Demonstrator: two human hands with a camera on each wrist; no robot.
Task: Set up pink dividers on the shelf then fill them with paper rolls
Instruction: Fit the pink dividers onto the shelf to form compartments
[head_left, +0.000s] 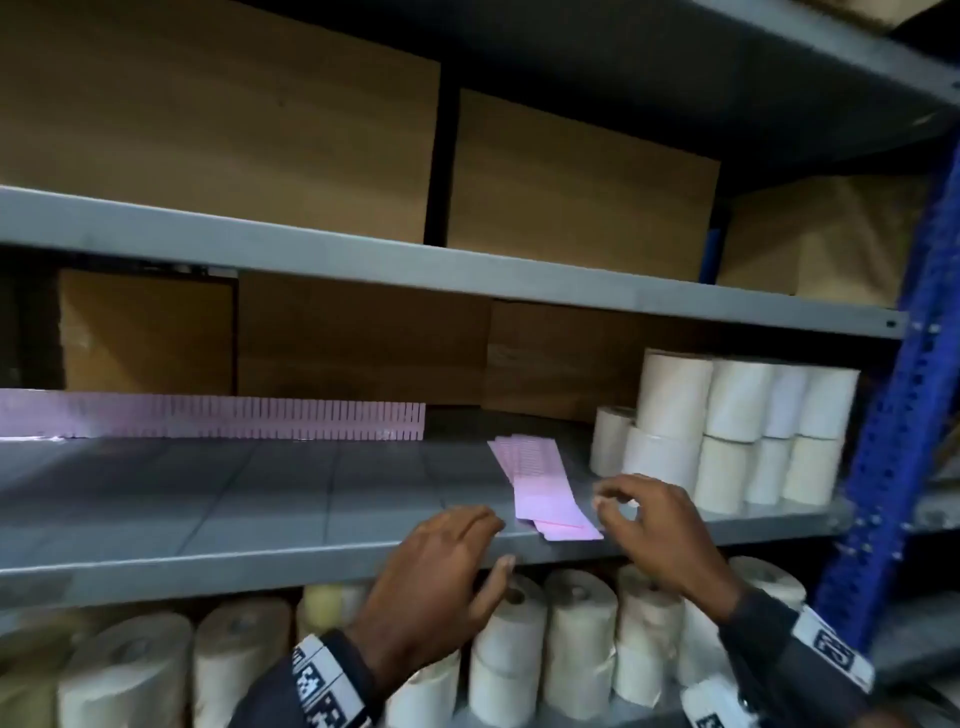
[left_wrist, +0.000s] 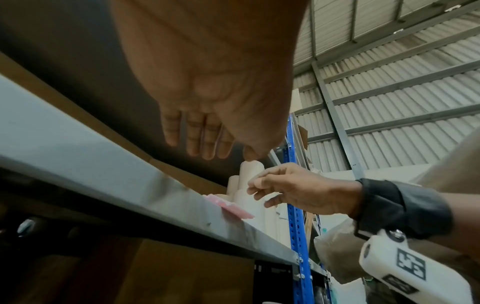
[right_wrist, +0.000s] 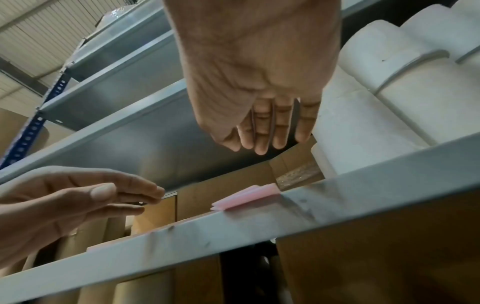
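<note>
A long slotted pink divider (head_left: 218, 418) stands upright along the back of the grey shelf (head_left: 208, 499). A small stack of short pink dividers (head_left: 540, 491) lies flat near the shelf's front edge, also seen from below as pink dividers (right_wrist: 246, 196) and pink dividers (left_wrist: 233, 209). My left hand (head_left: 447, 561) hovers at the shelf edge just left of the stack, fingers straight, empty. My right hand (head_left: 644, 514) hovers just right of the stack, fingers loosely bent, holding nothing. White paper rolls (head_left: 737, 431) are stacked at the shelf's right end.
Brown cardboard boxes (head_left: 337, 338) fill the back of this shelf and the shelf above. More paper rolls (head_left: 571, 639) stand on the shelf below. A blue perforated upright (head_left: 893, 441) bounds the right side.
</note>
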